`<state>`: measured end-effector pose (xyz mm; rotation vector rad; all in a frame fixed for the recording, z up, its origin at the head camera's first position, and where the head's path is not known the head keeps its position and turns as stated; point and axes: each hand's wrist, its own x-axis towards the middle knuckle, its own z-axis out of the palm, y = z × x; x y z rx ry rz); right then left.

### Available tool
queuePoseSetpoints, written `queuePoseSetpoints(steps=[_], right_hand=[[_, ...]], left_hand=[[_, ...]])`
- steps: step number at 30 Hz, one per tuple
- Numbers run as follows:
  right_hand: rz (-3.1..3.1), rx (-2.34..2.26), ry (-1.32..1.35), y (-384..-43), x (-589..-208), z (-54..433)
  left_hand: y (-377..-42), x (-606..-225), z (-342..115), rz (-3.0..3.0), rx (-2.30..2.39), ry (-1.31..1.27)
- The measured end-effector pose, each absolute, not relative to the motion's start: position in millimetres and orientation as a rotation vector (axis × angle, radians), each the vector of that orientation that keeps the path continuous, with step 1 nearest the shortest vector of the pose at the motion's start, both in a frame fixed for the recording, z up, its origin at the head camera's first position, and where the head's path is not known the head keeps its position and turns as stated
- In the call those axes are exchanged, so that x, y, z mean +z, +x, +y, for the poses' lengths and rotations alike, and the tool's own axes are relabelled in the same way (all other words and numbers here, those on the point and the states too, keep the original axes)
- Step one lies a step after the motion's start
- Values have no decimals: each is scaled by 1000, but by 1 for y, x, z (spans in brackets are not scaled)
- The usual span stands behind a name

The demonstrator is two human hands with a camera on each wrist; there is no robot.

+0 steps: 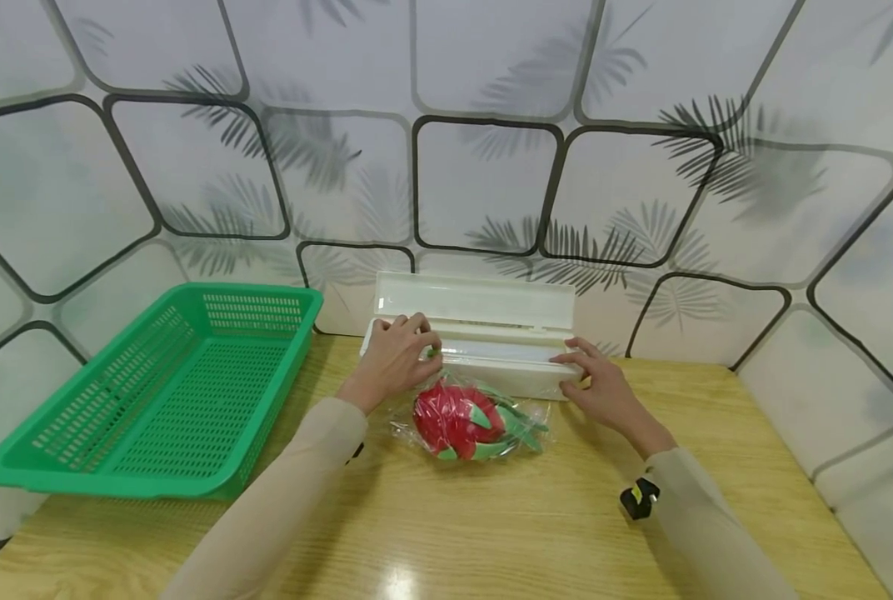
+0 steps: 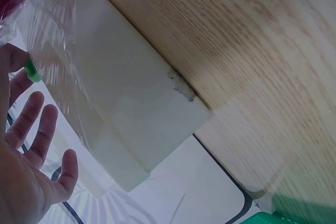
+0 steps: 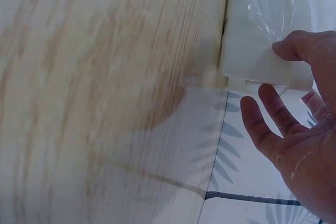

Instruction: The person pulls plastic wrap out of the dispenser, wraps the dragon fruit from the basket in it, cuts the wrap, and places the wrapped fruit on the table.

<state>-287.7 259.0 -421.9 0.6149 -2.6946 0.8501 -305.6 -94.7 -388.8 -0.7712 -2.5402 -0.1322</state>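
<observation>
A white cling film dispenser (image 1: 510, 379) stands with its lid (image 1: 476, 300) raised and a film roll (image 1: 491, 350) inside. Before it lies a red and green dragon fruit (image 1: 457, 421), covered by clear cling film (image 2: 63, 72) that runs up over the box front. My left hand (image 1: 401, 354), at the box's left part, pinches the film between thumb and forefinger, where a small green piece (image 2: 32, 71) of unclear kind shows. At the right end, my right hand (image 1: 604, 387) holds the film, its thumb against the box front and creases meeting there; the other fingers are spread.
A green plastic basket (image 1: 232, 482) with slotted sides sits on the left of the wooden table (image 1: 491, 533). The patterned wall (image 1: 484, 183) rises right behind the dispenser, and another wall borders the table on the right.
</observation>
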Motion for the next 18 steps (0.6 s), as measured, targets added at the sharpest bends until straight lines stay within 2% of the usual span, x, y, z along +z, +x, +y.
queuePoseSetpoints(steps=[18], right_hand=[[-2679,858,632,-288,-421,259]], left_hand=[[-304,-390,-100,-2599,-200,-711]])
